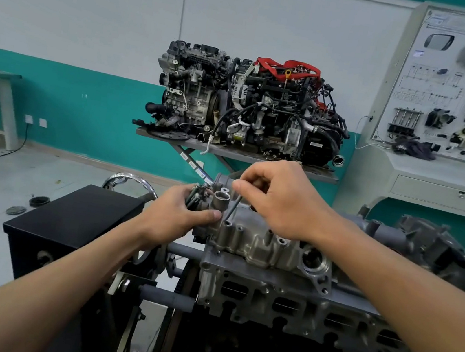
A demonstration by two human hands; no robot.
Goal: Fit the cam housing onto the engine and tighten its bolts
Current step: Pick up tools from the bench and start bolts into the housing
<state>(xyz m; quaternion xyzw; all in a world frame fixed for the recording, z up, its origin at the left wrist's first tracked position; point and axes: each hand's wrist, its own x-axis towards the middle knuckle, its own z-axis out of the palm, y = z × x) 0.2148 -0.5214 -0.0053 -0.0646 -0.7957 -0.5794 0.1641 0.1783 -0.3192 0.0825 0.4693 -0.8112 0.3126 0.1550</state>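
The cam housing (260, 241) already sat on the engine (281, 302) — no bolts seated that I could see. My left grip (179, 213) clutched spare bolts (196, 196); my right grip (279, 201) pinched one bolt (233, 208) over a hole.

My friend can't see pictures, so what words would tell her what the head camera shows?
A person's right hand pinches a long dark bolt, its tip near a hole in the grey cam housing sitting on an engine. The left hand grips a bunch of bolts beside the housing's end. Behind, other engines sit on a metal table.
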